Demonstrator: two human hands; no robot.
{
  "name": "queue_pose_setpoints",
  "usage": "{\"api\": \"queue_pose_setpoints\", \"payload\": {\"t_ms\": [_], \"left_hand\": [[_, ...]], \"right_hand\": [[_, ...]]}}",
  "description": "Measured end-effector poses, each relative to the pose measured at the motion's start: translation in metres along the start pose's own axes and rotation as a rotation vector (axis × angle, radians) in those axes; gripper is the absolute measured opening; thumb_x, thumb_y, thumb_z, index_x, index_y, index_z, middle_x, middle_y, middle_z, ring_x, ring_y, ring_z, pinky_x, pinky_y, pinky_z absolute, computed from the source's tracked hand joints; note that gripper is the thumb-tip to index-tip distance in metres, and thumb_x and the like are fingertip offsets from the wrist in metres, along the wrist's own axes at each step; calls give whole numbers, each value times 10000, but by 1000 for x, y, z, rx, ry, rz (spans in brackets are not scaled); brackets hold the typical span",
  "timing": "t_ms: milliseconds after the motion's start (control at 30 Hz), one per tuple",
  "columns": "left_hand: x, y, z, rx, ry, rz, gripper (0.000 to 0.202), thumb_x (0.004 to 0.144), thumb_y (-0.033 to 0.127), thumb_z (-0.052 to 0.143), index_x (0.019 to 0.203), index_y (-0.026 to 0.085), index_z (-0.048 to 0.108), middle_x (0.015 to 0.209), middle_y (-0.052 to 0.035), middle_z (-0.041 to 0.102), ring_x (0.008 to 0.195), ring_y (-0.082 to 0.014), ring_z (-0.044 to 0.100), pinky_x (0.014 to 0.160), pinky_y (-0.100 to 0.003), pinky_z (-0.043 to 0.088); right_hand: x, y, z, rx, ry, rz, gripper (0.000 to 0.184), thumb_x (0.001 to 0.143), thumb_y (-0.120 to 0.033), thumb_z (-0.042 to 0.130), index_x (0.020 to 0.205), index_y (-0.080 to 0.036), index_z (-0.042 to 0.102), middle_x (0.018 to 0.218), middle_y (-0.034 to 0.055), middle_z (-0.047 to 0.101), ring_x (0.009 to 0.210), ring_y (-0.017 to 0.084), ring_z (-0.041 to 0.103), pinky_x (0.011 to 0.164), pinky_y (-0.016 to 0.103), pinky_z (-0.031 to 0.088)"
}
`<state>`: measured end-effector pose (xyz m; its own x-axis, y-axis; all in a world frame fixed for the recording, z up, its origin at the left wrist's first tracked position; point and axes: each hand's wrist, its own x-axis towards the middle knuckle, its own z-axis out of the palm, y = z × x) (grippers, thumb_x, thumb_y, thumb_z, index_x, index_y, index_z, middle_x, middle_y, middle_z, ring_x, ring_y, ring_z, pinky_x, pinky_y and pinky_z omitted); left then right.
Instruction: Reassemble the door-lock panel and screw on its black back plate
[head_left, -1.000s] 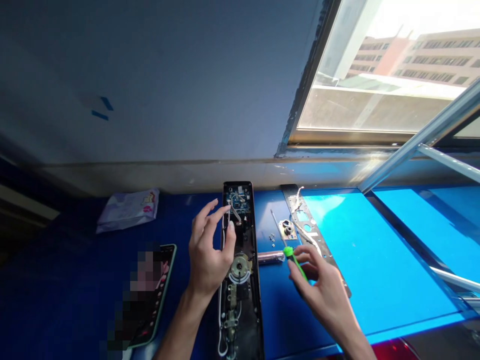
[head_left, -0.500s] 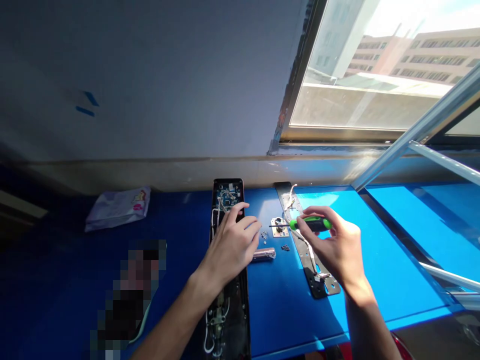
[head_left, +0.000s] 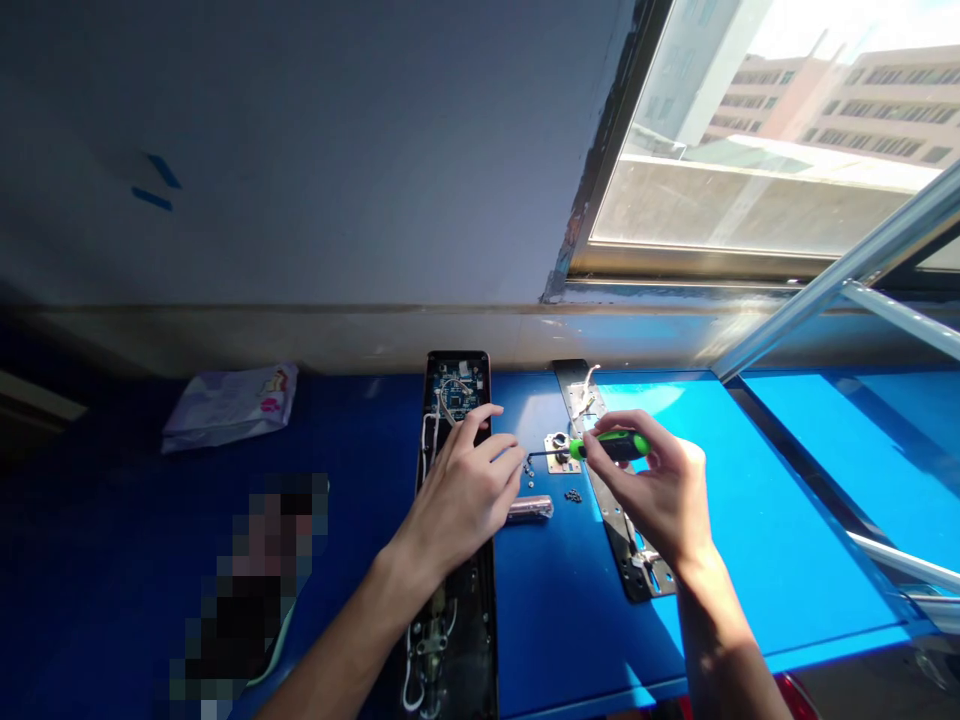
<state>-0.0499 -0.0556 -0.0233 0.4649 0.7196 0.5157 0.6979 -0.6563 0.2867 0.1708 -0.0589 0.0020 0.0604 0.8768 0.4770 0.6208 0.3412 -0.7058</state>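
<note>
My right hand is closed around the green and black handle of a screwdriver. Its thin shaft points left, with the tip close to the fingers of my left hand. Something small and dark is at the tip, too small to make out. My left hand lies over the long black housing, its visible fingers spread; the thumb is hidden. A blue circuit board and white wires show inside the housing. Beneath the screwdriver shaft lies a square metal plate with a round centre.
Small silver screws and a cluster of dark screws lie on the blue table. A pinkish cylinder is beside the housing. A long black plate with wires lies right. A white packet sits left.
The screwdriver in my right hand has moved left, bringing its tip from above the square metal plate to beside my left fingers. My left hand stays over the housing.
</note>
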Motion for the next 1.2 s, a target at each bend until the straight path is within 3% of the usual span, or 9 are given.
{"api": "queue_pose_setpoints", "payload": {"t_ms": [400,600,700,833,1000,1200], "left_hand": [[0,-2,-2,19,6,2,175,965,88,648,1063,118,790,1112,-109,788,1348,-370,527,1075,-564,603],[0,1,-5,-13,13,-11,166,960,161,706,1103,111,774,1085,-108,785,1343,-368,518,1070,-561,589],[-1,0,-8,-27,70,-32,239,936,231,767,1147,119,765,1065,-106,786,1273,-359,543,1017,-550,594],[-2,-4,-15,-20,153,-40,352,895,297,825,1190,118,758,1049,-111,787,1118,-329,569,924,-516,589],[-4,-13,-25,-15,265,-17,159,972,177,719,1122,157,766,957,-56,804,954,-250,578,855,-407,564],[-10,-23,-31,-85,377,-39,110,951,129,737,1046,174,771,915,-34,809,887,-212,605,820,-363,580]], "right_hand": [[2,-1,-5,-22,39,20,151,873,-364,767,837,-235,697,739,-6,767,604,154,726,608,276,581],[4,-13,-15,19,164,50,175,830,-340,808,950,-252,716,791,-4,790,680,173,774,604,258,613],[14,-32,-23,63,235,21,188,799,-290,829,945,-254,716,754,-19,778,635,158,759,495,215,569],[31,-61,-27,183,215,-99,189,795,-215,827,945,-251,718,747,-32,773,610,146,747,541,233,614],[46,-85,-21,250,168,-194,198,804,-168,816,960,-246,722,762,-36,770,648,154,770,561,244,635],[53,-94,-10,256,122,-238,218,804,-179,827,989,-241,731,820,-22,776,707,174,794,574,263,644]]}}
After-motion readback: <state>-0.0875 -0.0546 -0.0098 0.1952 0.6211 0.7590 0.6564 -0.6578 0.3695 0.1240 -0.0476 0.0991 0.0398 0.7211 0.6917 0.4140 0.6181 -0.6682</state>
